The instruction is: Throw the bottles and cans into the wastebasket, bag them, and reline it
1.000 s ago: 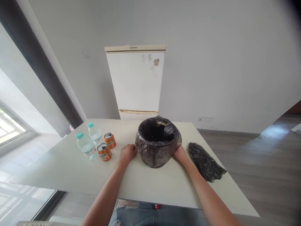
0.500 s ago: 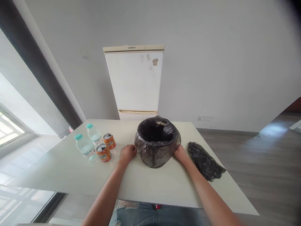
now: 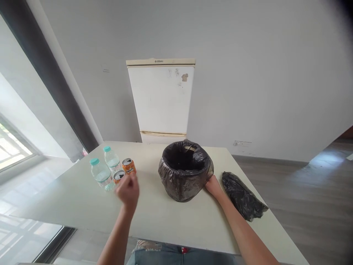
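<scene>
A trash bin lined with a black plastic bag (image 3: 182, 186) stands on the table, its dark mouth facing up. At its lower right side is my right hand (image 3: 213, 184), gripping the bag-covered bin with the fingertips hidden. My left hand (image 3: 128, 189) is just in front of two orange drink cans, bent at the wrist and slightly blurred; its fingers are mostly hidden. It covers part of the nearer can (image 3: 118, 177); whether they touch cannot be told. The farther can (image 3: 129, 166) stands upright. Two clear bottles with turquoise caps, one near (image 3: 101, 175) and one far (image 3: 112, 160), stand left of the cans.
A crumpled black plastic bag (image 3: 244, 197) lies by the right edge of the pale table (image 3: 160, 224). Behind the table stands a white refrigerator (image 3: 162, 99) against a grey wall. A window (image 3: 12, 147) is at far left.
My left hand has left the bin's left side and moved left to the cans. My right hand stays at the bin. The view has shifted slightly.
</scene>
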{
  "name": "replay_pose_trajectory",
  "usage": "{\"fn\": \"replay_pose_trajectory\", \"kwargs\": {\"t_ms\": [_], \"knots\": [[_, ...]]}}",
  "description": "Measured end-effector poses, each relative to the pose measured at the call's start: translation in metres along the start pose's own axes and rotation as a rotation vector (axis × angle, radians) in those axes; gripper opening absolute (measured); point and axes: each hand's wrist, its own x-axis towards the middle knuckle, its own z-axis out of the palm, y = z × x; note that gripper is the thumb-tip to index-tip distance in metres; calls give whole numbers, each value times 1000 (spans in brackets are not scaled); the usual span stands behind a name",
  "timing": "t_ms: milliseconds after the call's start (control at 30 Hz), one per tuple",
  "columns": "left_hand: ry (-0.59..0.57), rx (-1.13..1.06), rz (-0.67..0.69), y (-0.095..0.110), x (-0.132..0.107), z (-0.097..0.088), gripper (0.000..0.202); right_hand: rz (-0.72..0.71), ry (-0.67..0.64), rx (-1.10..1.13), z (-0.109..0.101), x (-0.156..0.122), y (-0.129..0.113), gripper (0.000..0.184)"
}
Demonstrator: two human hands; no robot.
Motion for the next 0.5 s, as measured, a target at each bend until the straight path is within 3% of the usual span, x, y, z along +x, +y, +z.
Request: {"fn": "replay_pose_trajectory", "kwargs": {"t_ms": [33, 133, 200, 267, 300, 400, 500], "knots": [[173, 12, -49, -5, 13, -15, 48, 3, -1, 0, 0, 0, 1, 30], [366, 126, -161, -25, 61, -46, 20, 8, -4, 3, 1, 0, 4, 29], [188, 155, -168, -41, 90, -52, 49, 0, -2, 7, 2, 1, 6, 31], [-28, 166, -214, -58, 109, -47, 81, -13, -2, 13, 2, 1, 8, 33], [-115, 164, -243, -65, 113, -42, 87, -19, -4, 15, 2, 1, 8, 34], [-245, 142, -332, -82, 114, -28, 75, -23, -6, 17, 2, 1, 9, 33], [-231, 151, -419, -83, 106, -27, 62, -9, 4, 13, 2, 1, 9, 32]]}}
